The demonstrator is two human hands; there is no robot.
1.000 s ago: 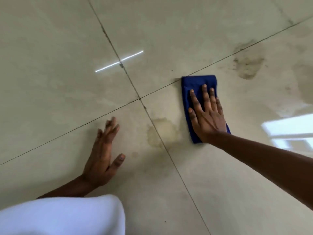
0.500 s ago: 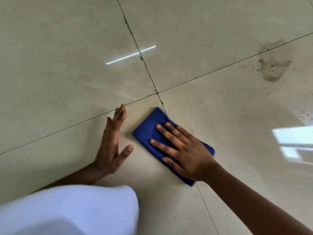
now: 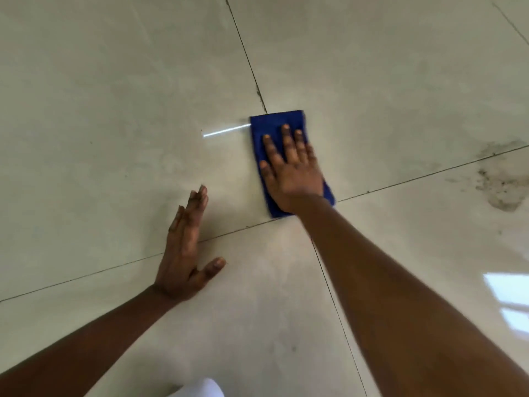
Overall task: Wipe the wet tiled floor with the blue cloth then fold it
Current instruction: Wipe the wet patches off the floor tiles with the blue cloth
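Observation:
The blue cloth [image 3: 274, 124], folded into a narrow rectangle, lies flat on the pale glossy tiled floor [image 3: 114, 96], just beyond the crossing of two grout lines. My right hand [image 3: 289, 164] presses down on it with straight, spread fingers and covers most of its near half. My left hand [image 3: 186, 247] rests flat on the floor to the left and nearer me, fingers straight, thumb out, holding nothing. A dirty wet patch [image 3: 501, 181] stays on the tiles at the far right.
A thin bright light reflection [image 3: 226, 130] streaks the floor left of the cloth. A window reflection [image 3: 509, 302] glares at the right edge. White fabric [image 3: 200, 389] shows at the bottom edge.
My right hand has pushed the cloth away from me, from beside my left hand to beyond the grout crossing. The stain near the crossing seen earlier is gone. The left hand stays planted.

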